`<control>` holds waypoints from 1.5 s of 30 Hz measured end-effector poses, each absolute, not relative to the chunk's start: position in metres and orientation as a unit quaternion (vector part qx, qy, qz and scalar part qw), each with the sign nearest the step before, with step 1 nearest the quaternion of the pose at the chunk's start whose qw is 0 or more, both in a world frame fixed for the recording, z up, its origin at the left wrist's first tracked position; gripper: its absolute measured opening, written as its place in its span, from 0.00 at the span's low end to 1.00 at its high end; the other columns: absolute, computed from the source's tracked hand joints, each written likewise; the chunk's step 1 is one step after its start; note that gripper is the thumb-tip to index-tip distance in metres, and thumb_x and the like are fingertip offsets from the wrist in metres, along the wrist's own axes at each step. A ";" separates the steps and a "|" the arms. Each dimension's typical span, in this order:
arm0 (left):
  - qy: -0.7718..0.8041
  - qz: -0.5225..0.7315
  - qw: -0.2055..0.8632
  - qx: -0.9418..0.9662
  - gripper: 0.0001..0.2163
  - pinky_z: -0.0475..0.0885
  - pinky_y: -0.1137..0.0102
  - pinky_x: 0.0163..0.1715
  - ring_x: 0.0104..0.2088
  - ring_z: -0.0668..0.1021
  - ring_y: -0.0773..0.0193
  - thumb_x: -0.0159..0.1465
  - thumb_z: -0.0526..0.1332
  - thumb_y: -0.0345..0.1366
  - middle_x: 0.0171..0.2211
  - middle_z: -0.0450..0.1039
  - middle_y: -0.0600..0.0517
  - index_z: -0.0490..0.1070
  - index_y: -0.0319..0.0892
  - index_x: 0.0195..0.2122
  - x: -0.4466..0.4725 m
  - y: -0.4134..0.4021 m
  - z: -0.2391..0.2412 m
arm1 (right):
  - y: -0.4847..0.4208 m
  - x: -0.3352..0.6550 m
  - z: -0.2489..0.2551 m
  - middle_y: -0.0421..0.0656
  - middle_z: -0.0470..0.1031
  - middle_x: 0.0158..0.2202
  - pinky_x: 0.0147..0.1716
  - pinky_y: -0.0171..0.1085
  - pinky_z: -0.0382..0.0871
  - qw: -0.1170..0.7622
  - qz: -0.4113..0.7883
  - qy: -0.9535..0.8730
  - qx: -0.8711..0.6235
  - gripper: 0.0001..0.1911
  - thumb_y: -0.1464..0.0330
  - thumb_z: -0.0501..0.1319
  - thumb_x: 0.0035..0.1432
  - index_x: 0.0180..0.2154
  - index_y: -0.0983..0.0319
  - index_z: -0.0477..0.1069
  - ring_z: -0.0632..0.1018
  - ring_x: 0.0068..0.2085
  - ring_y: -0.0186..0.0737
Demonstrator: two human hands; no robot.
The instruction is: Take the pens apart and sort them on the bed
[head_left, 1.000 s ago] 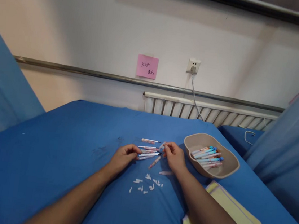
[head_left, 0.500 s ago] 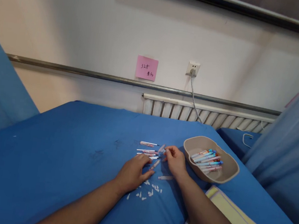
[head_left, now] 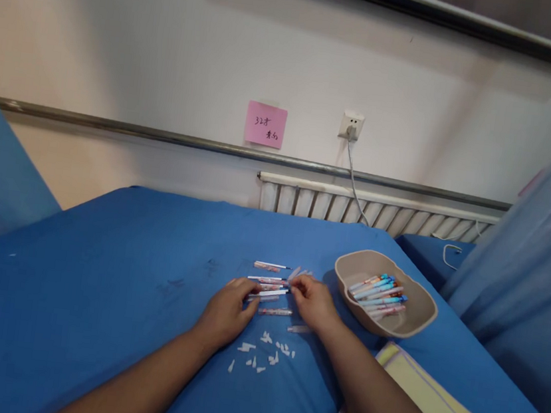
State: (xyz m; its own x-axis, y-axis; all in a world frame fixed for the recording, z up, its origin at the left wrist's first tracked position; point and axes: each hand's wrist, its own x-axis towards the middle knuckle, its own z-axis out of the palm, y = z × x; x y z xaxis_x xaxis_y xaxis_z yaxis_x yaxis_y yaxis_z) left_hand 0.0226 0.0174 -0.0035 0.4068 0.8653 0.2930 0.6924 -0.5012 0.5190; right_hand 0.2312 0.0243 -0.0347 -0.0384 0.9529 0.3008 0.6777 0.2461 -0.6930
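Nearest us, white tips [head_left: 245,347] dotted the blue cover [head_left: 120,281]. Beyond, our left hand [head_left: 226,311], thumb and fingers apart, touched slim, dark-ended refills [head_left: 273,293] beside a pinkish barrel [head_left: 275,312]; whether our right hand [head_left: 316,302] gripped anything, we couldn't tell. We seemed to be arranging them, the next move calling for delicate fingertips.

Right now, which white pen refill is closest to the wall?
The white refill at the far end of the group, with a pink-patterned pen barrel alongside it. The other refills lie nearer the left hand.
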 end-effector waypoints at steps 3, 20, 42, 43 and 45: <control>0.495 0.273 0.151 0.811 0.08 0.64 0.68 0.37 0.36 0.73 0.59 0.58 0.56 0.32 0.33 0.73 0.51 0.72 0.44 0.36 0.020 0.023 -0.007 | 0.017 0.227 -0.025 0.42 0.75 0.38 0.42 0.34 0.63 0.282 0.141 -0.757 -0.573 0.09 0.71 0.58 0.53 0.38 0.59 0.72 0.73 0.41 0.39; 0.516 0.348 0.287 0.728 0.10 0.65 0.72 0.28 0.27 0.73 0.63 0.57 0.56 0.39 0.25 0.71 0.54 0.72 0.41 0.36 0.016 0.033 -0.022 | 0.004 0.214 -0.003 0.48 0.74 0.40 0.40 0.37 0.62 0.106 0.064 -0.829 -0.545 0.11 0.74 0.55 0.54 0.40 0.62 0.70 0.73 0.42 0.44; 0.371 0.251 0.180 0.876 0.09 0.65 0.69 0.40 0.38 0.72 0.61 0.62 0.53 0.31 0.35 0.74 0.51 0.71 0.44 0.39 0.044 -0.005 0.004 | 0.032 0.241 -0.032 0.37 0.70 0.21 0.24 0.31 0.62 0.477 0.298 -0.618 -0.550 0.11 0.61 0.53 0.57 0.27 0.60 0.65 0.72 0.24 0.35; 0.358 0.231 0.175 0.888 0.09 0.65 0.69 0.39 0.38 0.72 0.61 0.63 0.53 0.32 0.35 0.74 0.52 0.70 0.44 0.39 0.052 -0.009 0.004 | 0.035 0.242 -0.033 0.37 0.70 0.20 0.23 0.31 0.62 0.492 0.299 -0.605 -0.551 0.13 0.60 0.53 0.57 0.27 0.60 0.66 0.72 0.24 0.35; 0.343 0.188 0.165 0.905 0.08 0.65 0.69 0.39 0.38 0.72 0.60 0.63 0.54 0.33 0.36 0.74 0.51 0.70 0.45 0.41 0.067 -0.017 0.003 | 0.039 0.243 -0.033 0.37 0.69 0.20 0.23 0.31 0.61 0.512 0.283 -0.590 -0.556 0.15 0.58 0.52 0.57 0.26 0.60 0.68 0.72 0.23 0.35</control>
